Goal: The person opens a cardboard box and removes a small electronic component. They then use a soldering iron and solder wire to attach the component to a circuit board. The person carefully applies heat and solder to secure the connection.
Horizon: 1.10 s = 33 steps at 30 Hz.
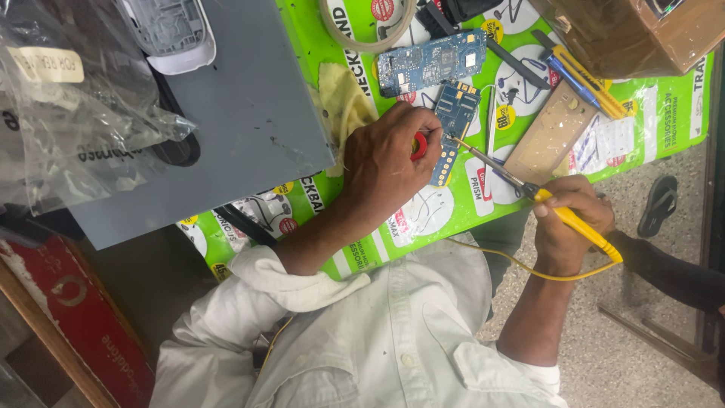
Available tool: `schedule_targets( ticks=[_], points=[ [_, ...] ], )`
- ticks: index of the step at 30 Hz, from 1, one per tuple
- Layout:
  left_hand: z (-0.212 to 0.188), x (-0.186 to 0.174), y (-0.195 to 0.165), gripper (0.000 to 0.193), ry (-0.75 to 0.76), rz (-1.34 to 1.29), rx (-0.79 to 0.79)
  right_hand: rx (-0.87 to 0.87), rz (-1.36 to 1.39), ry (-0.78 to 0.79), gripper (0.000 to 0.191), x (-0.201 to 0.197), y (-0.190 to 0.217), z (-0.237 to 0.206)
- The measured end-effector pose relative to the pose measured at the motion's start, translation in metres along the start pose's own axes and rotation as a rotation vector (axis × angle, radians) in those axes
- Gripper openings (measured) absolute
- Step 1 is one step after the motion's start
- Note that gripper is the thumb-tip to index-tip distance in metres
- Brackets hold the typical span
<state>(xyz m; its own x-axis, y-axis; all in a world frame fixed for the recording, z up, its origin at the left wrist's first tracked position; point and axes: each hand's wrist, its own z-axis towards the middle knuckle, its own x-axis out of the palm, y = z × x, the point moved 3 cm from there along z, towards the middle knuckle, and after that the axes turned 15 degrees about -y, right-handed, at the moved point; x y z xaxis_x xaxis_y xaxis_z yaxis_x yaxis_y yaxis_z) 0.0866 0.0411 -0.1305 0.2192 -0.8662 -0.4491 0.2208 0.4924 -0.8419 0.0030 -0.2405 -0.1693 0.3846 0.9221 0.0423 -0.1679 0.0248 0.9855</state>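
Observation:
My left hand point(389, 162) rests on the green printed mat point(668, 113), fingers closed round a small red item point(419, 146) and pressing beside a small blue circuit board point(457, 113). My right hand point(570, 223) grips the yellow handle of a soldering iron point(581, 227). Its metal shaft slants up-left, and the tip meets the lower edge of the small board next to my left fingers. A larger blue circuit board point(430, 60) lies just beyond.
A yellow cloth point(343, 102) and a tape roll point(362, 38) lie left of the boards. A grey panel point(242, 113), a plastic bag point(68, 98) and a white casing point(170, 30) are further left. A tan block point(547, 132), a yellow-blue screwdriver point(585, 75) and a cardboard box point(634, 30) sit right.

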Motion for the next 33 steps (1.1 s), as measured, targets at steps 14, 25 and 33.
schedule_targets(
  ticks=[14, 25, 33],
  points=[
    [0.0003, 0.0003, -0.0007, 0.013, 0.001, 0.001, -0.005, 0.0, 0.015, -0.009, 0.021, 0.0004, -0.0003, 0.0001],
    [0.0009, 0.0, -0.003, 0.013, -0.004, -0.017, 0.017, 0.006, 0.026, -0.017, 0.021, -0.0003, -0.0015, -0.0008],
    [0.0014, 0.0003, -0.0033, 0.012, -0.003, -0.006, 0.011, 0.005, 0.041, -0.025, 0.021, -0.0004, -0.0023, -0.0017]
  ],
)
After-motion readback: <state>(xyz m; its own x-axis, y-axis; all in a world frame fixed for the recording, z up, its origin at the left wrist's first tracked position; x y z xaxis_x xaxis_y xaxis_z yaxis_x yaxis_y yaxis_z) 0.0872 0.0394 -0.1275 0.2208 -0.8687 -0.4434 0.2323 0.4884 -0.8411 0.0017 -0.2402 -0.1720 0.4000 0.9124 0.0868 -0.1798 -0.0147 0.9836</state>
